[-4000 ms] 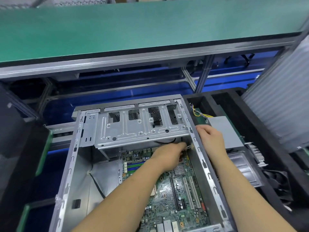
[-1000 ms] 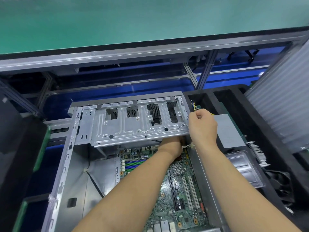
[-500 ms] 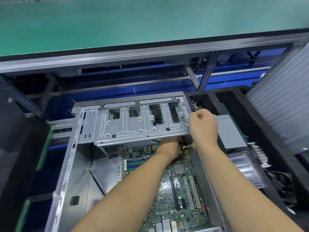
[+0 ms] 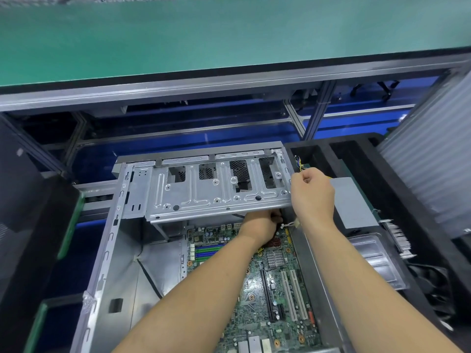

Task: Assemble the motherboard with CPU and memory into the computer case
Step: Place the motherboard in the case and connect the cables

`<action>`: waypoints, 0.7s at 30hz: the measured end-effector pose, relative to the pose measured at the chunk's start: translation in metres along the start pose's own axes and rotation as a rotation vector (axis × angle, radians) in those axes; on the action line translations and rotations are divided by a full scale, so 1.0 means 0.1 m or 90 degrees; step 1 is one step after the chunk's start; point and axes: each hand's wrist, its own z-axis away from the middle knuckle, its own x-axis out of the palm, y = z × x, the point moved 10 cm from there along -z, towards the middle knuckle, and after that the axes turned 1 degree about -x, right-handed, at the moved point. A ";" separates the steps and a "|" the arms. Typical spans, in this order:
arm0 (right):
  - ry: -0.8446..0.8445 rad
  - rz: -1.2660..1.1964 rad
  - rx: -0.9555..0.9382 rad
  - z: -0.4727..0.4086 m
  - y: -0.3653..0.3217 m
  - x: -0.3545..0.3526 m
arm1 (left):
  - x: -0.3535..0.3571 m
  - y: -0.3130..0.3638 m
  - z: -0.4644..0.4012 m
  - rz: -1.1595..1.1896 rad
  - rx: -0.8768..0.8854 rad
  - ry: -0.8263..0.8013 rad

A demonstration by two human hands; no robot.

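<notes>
An open grey computer case (image 4: pixel 107 253) lies flat in front of me. A green motherboard (image 4: pixel 270 296) sits on its floor at the right, with green and blue memory slots (image 4: pixel 207 250) and white card slots. A silver drive cage (image 4: pixel 216 189) spans the far end of the case. My left hand (image 4: pixel 260 225) reaches under the cage's front edge at the board's far right corner; its fingers are hidden. My right hand (image 4: pixel 312 192) grips the cage's right end with curled fingers. A white connector (image 4: pixel 293 224) on a thin wire hangs by my right wrist.
A black foam tray (image 4: pixel 423 240) at the right holds a grey power supply (image 4: pixel 354 205), a metal plate (image 4: pixel 377 263) and a black fan (image 4: pixel 433 286). A ribbed plastic sheet (image 4: pixel 433 169) leans at the far right. A green conveyor belt (image 4: pixel 229 39) runs across the back. A black panel (image 4: pixel 30 225) stands at the left.
Four seconds ago both hands were inside the case by the white connector. My right hand has since risen to the cage's right end, and my left hand has slid further under the cage.
</notes>
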 end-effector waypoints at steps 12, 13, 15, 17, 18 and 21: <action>0.004 0.017 -0.004 -0.01 0.00 0.00 | -0.05 -0.18 0.07 0.144 -0.011 0.025; 0.003 0.018 -0.004 -0.01 0.00 0.00 | -0.06 -0.21 0.08 0.172 -0.023 0.028; 0.003 0.019 -0.003 -0.01 0.01 0.00 | -0.07 -0.25 0.10 0.227 -0.042 0.034; 0.003 0.016 -0.001 -0.01 0.01 0.00 | -0.12 -0.28 0.11 0.248 -0.050 0.047; 0.003 0.015 0.000 -0.01 0.01 0.00 | -0.13 -0.30 0.11 0.254 -0.057 0.051; 0.001 0.015 0.002 -0.01 0.02 0.00 | -0.16 -0.34 0.14 0.275 -0.066 0.052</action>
